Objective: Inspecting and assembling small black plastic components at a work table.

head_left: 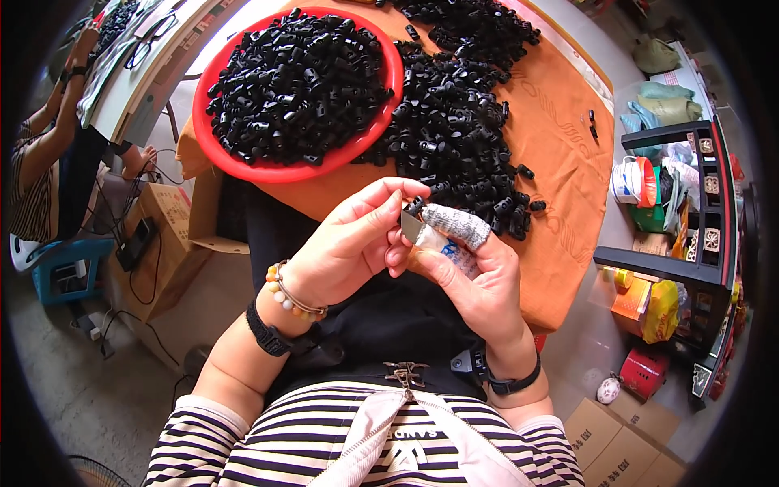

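The left hand (345, 247) and right hand (475, 280) meet at the middle of the view, above a dark lap. The left grip is closed: thumb and forefinger pinch a small black part (415, 206) at its tip. The right grip is closed too, around a thin grey blade (411, 227) whose edge sits just under the black part, touching or nearly so; I cannot tell which. The right forefinger wears a wrap of white tape (458, 225), and the thumb below it is taped as well. A bead bracelet (284, 294) and a black band ring the left wrist; another black band rings the right wrist.

At 12 o'clock from the hands lies the tabletop under an orange cloth (560, 146). On it, at 11 o'clock, stands a red bowl (243, 166) heaped with black parts. A loose pile (458, 122) of the same parts spreads from the bowl's right rim down toward the hands, its nearest pieces just beside the taped finger. A few strays lie apart at 2 o'clock.

At 9 o'clock a cardboard box (166, 215) sits on the floor, and beyond it, at 10 o'clock, another person in a striped top (32, 203) reaches up to a second tabletop. At 3 o'clock stands a dark shelf (718, 203) crammed with bags and packets, with more boxes at 5 o'clock
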